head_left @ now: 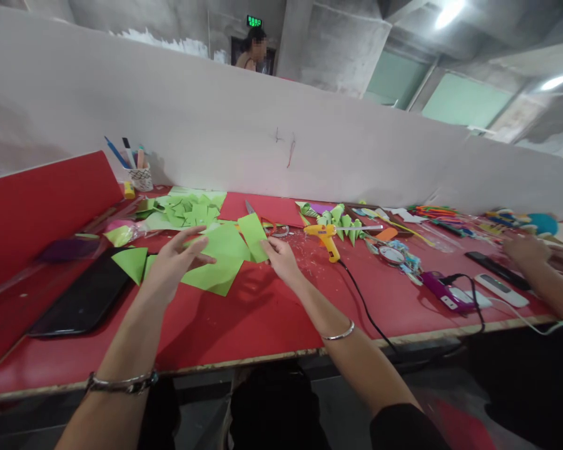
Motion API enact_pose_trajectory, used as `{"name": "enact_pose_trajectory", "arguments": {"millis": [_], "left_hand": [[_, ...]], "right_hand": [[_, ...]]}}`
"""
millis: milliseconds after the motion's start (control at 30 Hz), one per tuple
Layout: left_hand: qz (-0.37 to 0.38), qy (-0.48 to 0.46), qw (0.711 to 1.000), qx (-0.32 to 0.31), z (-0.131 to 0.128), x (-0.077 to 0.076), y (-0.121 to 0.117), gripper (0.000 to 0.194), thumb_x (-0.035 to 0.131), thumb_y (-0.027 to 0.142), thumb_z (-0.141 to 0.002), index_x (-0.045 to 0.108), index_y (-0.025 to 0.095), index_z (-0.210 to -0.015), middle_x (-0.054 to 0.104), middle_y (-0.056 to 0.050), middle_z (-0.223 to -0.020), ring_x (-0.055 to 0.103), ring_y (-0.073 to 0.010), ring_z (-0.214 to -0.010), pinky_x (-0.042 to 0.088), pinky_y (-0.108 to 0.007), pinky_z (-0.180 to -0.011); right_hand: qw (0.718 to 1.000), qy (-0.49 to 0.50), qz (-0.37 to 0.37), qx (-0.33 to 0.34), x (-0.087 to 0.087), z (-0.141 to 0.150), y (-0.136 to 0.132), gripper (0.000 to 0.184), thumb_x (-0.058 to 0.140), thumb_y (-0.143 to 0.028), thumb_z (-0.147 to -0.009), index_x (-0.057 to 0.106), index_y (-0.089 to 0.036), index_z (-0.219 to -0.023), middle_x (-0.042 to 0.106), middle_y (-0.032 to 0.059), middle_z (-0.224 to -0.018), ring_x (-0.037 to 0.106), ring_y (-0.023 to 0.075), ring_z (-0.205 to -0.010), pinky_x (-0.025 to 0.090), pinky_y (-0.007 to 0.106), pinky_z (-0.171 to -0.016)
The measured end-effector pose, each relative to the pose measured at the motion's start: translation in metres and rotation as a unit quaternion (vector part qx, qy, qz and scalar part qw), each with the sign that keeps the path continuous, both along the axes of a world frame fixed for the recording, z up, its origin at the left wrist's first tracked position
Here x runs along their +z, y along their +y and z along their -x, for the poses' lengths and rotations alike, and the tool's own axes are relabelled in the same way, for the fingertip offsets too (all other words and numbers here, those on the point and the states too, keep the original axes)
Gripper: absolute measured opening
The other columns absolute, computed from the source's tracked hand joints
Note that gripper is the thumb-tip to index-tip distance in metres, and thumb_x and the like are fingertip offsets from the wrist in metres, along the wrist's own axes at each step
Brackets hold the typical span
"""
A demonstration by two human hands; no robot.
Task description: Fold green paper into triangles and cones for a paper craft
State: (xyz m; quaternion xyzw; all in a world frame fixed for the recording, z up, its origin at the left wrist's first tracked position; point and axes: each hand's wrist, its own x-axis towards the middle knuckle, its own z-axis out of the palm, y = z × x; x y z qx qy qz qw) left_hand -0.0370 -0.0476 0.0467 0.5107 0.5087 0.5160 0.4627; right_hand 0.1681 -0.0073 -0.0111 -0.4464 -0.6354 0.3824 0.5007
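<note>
Between thumb and fingers my right hand (pixel 281 257) pinches a rectangular piece of green paper (pixel 253 237), held up over the table. My left hand (pixel 176 259) hovers to its left, fingers spread, with nothing in it. Under and between the hands lie larger green paper sheets (pixel 216 275). A green paper fan-shaped piece (pixel 132 264) rests by my left wrist, partly over a black tablet-like slab (pixel 84 300). Behind the held paper is a pair of scissors (pixel 272 229), partly hidden. Cut green pieces (pixel 187 209) are heaped farther back.
A yellow glue gun (pixel 327 240) with a trailing black cord lies right of my right hand, beside rolled green paper cones (pixel 344 222). A purple power strip (pixel 445 292) sits near the front edge. Another person's hands (pixel 528 250) are at far right. A pen cup (pixel 141 177) stands back left.
</note>
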Motion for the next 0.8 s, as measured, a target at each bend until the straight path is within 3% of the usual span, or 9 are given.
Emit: {"name": "enact_pose_trajectory", "arguments": {"millis": [100,233,300,400,500,700,800], "left_hand": [[0.034,-0.08,0.996,-0.008,-0.014,0.002,-0.003,0.047,0.057,0.049,-0.064,0.05,0.02,-0.1,0.059,0.002,-0.074,0.054,-0.0094,-0.051,0.046,-0.026,-0.058],[0.031,0.105,0.991,-0.075,-0.037,-0.008,-0.006,0.037,0.055,0.051,-0.065,0.053,0.016,-0.076,0.058,0.002,-0.062,0.053,-0.0109,-0.049,0.041,-0.023,-0.05],[0.021,0.19,0.979,-0.069,-0.043,-0.016,-0.005,0.037,0.051,0.052,-0.068,0.053,0.016,-0.061,0.053,0.002,-0.051,0.049,-0.0108,-0.045,0.036,-0.022,-0.047],[0.038,0.245,0.968,-0.05,-0.043,-0.025,0.001,0.044,0.042,0.051,-0.072,0.051,0.016,-0.048,0.048,0.001,-0.041,0.045,-0.0117,-0.041,0.032,-0.023,-0.045],[0.043,0.234,0.97,-0.043,-0.038,-0.03,0.006,0.044,0.041,0.05,-0.071,0.053,0.016,-0.046,0.051,-0.001,-0.042,0.046,-0.0125,-0.041,0.034,-0.024,-0.046],[0.024,0.186,0.982,-0.033,-0.033,-0.035,0.01,0.044,0.044,0.055,-0.069,0.055,0.016,-0.052,0.055,-0.001,-0.049,0.046,-0.0114,-0.042,0.035,-0.023,-0.045],[0.021,0.171,0.985,-0.008,-0.03,-0.033,0.01,0.044,0.044,0.056,-0.068,0.053,0.016,-0.052,0.057,-0.002,-0.051,0.045,-0.0112,-0.042,0.035,-0.022,-0.044]], "right_hand": [[0.999,0.011,-0.021,-0.025,0.001,0.003,-0.002,0.033,0.04,-0.045,-0.081,0.041,-0.019,-0.061,0.037,-0.0063,-0.044,0.036,0.0075,-0.039,0.027,0.02,-0.041],[0.999,-0.006,-0.047,-0.019,0.002,0.009,-0.007,0.033,0.042,-0.045,-0.08,0.039,-0.02,-0.06,0.035,-0.0061,-0.047,0.034,0.0076,-0.043,0.027,0.02,-0.043],[0.999,-0.011,-0.049,0.006,0.002,0.011,-0.009,0.031,0.043,-0.044,-0.08,0.039,-0.019,-0.06,0.033,-0.0062,-0.048,0.034,0.0075,-0.044,0.026,0.019,-0.043],[0.997,-0.025,-0.069,0.027,0.002,0.011,-0.01,0.033,0.044,-0.042,-0.079,0.037,-0.019,-0.057,0.03,-0.0059,-0.051,0.031,0.007,-0.046,0.025,0.02,-0.045],[0.997,-0.019,-0.069,0.028,0.002,0.01,-0.009,0.036,0.044,-0.043,-0.079,0.037,-0.019,-0.055,0.03,-0.0054,-0.051,0.03,0.0067,-0.046,0.024,0.02,-0.044],[0.998,0.037,0.015,0.046,0.001,0.009,-0.006,0.035,0.044,-0.047,-0.078,0.043,-0.019,-0.057,0.035,-0.0065,-0.045,0.034,0.0066,-0.038,0.026,0.02,-0.04],[0.997,0.069,0.04,0.017,0.0,0.006,-0.003,0.033,0.047,-0.048,-0.076,0.046,-0.018,-0.06,0.035,-0.0065,-0.047,0.034,0.0062,-0.04,0.026,0.019,-0.039]]}}
